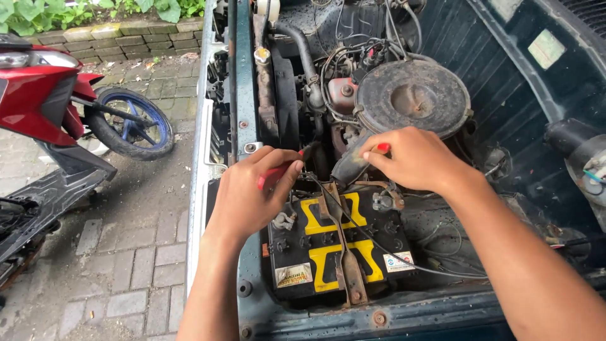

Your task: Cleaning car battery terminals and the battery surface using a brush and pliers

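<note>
while we lean over the open engine bay, our left hand (252, 192) sits at the centre of the frame with its fingers (284, 165) clamped on a red-handled tool (273, 177), whose dark shaft pokes out toward the right, just above the battery. our right hand (413, 158) lies to the right of it, fingers curled together around a second red-handled tool (382, 148); only the red tip shows between thumb and forefinger, and a dark rubber hose (350, 165) slants down just below that hand.

the black car battery (334, 249) with its yellow panels fills the lower middle of the frame, beneath both hands, and the left hand's heel hovers over its upper left corner. a rusty hold-down strap (344, 252) runs down the battery's middle, and a thin black cable (379, 243) crosses it diagonally toward the lower right. the round black air cleaner (413, 98) sits above the right hand, in the upper middle. a dark radiator hose (303, 53) curves along the upper centre.

at the left of the frame a red motorbike (38, 104) with a blue-rimmed front wheel (132, 123) stands on grey paving bricks (132, 265), well apart from the car, with green plants (82, 12) along the upper left edge.
</note>
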